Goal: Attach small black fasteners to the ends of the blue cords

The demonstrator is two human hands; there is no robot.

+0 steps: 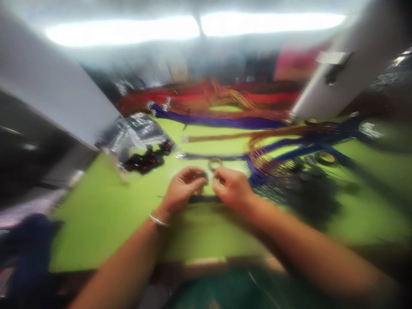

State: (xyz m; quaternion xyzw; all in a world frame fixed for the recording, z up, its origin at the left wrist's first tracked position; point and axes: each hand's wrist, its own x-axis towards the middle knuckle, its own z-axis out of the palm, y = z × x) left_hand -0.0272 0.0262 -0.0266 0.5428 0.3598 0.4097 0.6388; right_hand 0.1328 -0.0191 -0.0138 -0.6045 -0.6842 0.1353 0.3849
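Note:
Over the middle of the green table, my left hand (184, 185) pinches a small dark piece (203, 176) between thumb and fingers; blur hides its exact kind. Close beside it on the right, my right hand (234, 185) is closed, fingertips pressed together, and what it holds is too small to make out. A dark strand (202, 199) runs under both hands, low over the table. Just beyond the fingers lies a roll of tape (215, 164). To the right of my right hand spreads a tangle of blue and brown wires (262, 171).
Black connectors (146, 159) and clear plastic bags (138, 128) lie at the left. Long blue (225, 121) and red wire bundles (199, 92) stretch across the back. A dark tape roll (325, 158) sits at right. Pale posts (341, 64) flank the green table (106, 223).

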